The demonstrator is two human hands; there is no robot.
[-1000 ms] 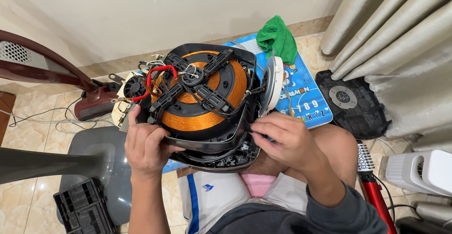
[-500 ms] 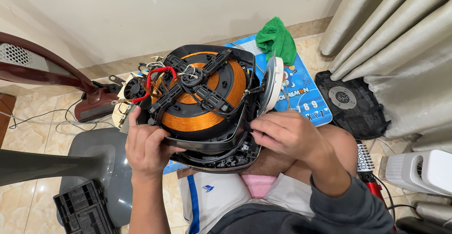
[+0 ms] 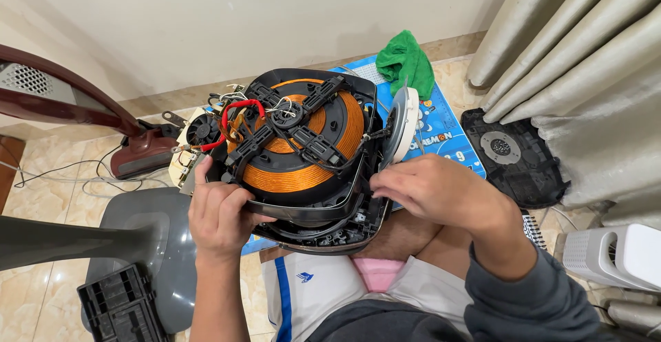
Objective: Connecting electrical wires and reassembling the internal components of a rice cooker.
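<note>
Comparing with half a second ago, little has changed: the opened cooker point(image 3: 303, 156) sits at the same tilt over the person's lap, its copper coil point(image 3: 292, 173) facing up, and both hands keep their places. At 8 o'clock the left hand point(image 3: 219, 214) curls around the black housing's lower-left rim, thumb on top, forearm rising from below. At 3 o'clock the right hand point(image 3: 434, 190) pinches the right edge beside the white disc point(image 3: 406, 125), wrist bent inward.
</note>
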